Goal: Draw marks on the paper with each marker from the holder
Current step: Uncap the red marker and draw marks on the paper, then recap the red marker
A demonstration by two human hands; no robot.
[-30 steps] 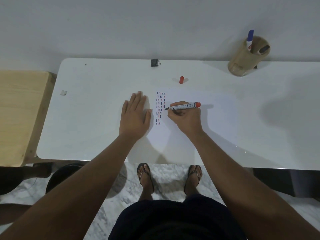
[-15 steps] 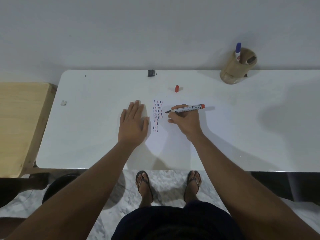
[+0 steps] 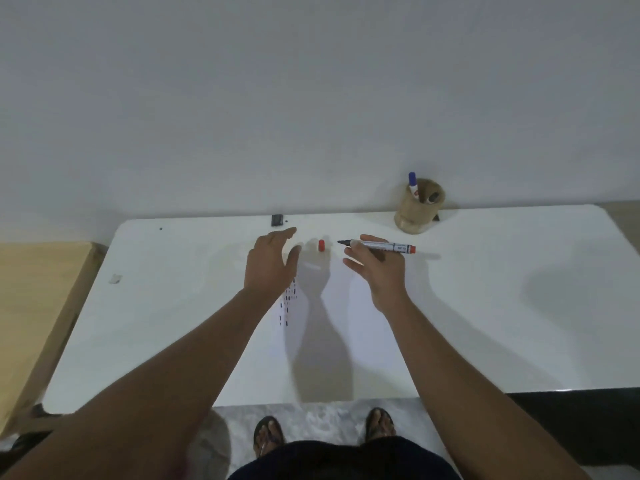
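Note:
My right hand (image 3: 375, 268) holds an uncapped marker (image 3: 379, 245) with a red end, lifted above the white table, tip pointing left. Its red cap (image 3: 321, 245) stands on the table between my hands. My left hand (image 3: 272, 263) is raised and open just left of the cap, fingers spread. The white paper (image 3: 332, 327) lies below my hands with columns of small dark and red marks (image 3: 287, 303) partly hidden by my left wrist. The wooden holder (image 3: 417, 209) at the back right contains a blue-capped marker (image 3: 412, 183) and a dark-ended one.
A small black object (image 3: 277, 219) sits at the table's (image 3: 502, 306) back edge by the wall. A scrap of tape (image 3: 115, 279) lies at the left. A wooden surface (image 3: 31, 306) adjoins the table's left side. My sandalled feet stand below the front edge.
Both hands left the paper and moved toward the back of the table, near the red cap. The marker tip lifted off the marks. The camera tilted upward.

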